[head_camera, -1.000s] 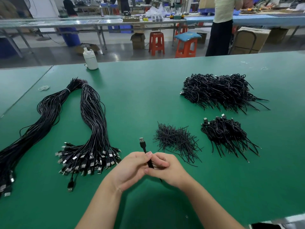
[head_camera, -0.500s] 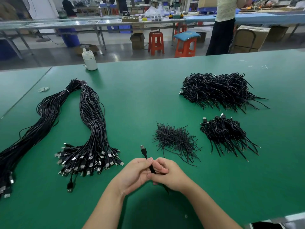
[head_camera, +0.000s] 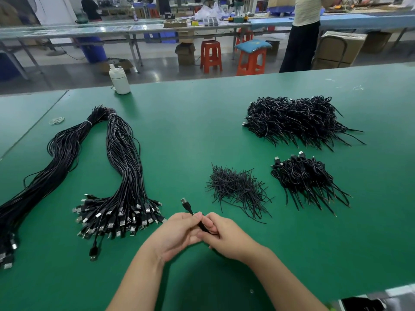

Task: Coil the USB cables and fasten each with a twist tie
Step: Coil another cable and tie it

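Left of frame: uncoiled cable bundles [head_camera: 121, 176] lie on the green table [head_camera: 179, 131]. Lower centre: left hand [head_camera: 177, 234] and right hand [head_camera: 224, 236] both pinch one USB cable [head_camera: 187, 206], plug pointing up-left. Right: twist ties [head_camera: 235, 189], then finished coils [head_camera: 305, 178].

Bright, even overhead light, soft shadows cast beneath the forearms on the green table [head_camera: 202, 135], glare seen on the polished floor [head_camera: 157, 72], wide-angle bending at edges, background slightly softened.
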Action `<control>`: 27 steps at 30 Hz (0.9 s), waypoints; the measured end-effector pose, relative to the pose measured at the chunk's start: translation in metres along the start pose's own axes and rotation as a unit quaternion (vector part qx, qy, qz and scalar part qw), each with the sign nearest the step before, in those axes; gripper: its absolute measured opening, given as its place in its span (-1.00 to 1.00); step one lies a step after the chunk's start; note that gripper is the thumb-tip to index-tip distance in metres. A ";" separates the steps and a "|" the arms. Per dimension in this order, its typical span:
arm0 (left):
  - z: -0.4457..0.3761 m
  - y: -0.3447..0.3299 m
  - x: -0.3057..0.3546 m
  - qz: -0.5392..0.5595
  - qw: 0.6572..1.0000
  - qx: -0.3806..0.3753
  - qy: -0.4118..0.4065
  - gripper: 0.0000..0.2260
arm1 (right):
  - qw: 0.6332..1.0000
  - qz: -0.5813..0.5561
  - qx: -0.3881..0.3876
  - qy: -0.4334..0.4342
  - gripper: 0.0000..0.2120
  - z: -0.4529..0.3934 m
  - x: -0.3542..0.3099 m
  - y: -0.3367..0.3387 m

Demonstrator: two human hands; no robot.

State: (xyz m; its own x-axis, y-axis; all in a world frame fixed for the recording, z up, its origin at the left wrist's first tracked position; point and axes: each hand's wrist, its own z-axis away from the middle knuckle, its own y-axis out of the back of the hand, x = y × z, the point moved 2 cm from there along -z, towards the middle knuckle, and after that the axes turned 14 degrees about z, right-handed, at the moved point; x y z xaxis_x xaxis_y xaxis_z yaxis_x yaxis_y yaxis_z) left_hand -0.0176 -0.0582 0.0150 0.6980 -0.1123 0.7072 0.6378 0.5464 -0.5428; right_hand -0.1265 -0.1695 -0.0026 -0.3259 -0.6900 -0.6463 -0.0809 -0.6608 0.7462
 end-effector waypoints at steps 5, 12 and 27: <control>-0.005 -0.010 0.002 -0.254 0.948 0.164 -0.100 -0.64 | 0.996 0.081 0.040 -0.002 -0.81 -0.004 -0.011 0.007; 0.008 -0.014 0.011 -0.471 0.830 0.163 -0.252 -0.87 | 0.985 0.162 0.060 0.011 -0.84 0.001 -0.015 0.016; -0.021 -0.014 0.025 -0.545 0.794 0.160 -0.218 -0.89 | 0.994 0.082 0.057 -0.050 -0.75 -0.001 -0.018 0.004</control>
State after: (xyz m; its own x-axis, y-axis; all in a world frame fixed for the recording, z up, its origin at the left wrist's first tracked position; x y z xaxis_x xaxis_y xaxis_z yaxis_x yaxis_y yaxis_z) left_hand -0.0020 -0.0860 0.0306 -0.4341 -0.4032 0.8056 0.6214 0.5134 0.5918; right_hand -0.1198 -0.1598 0.0115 -0.4354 -0.7485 -0.5001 -0.1228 -0.5010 0.8567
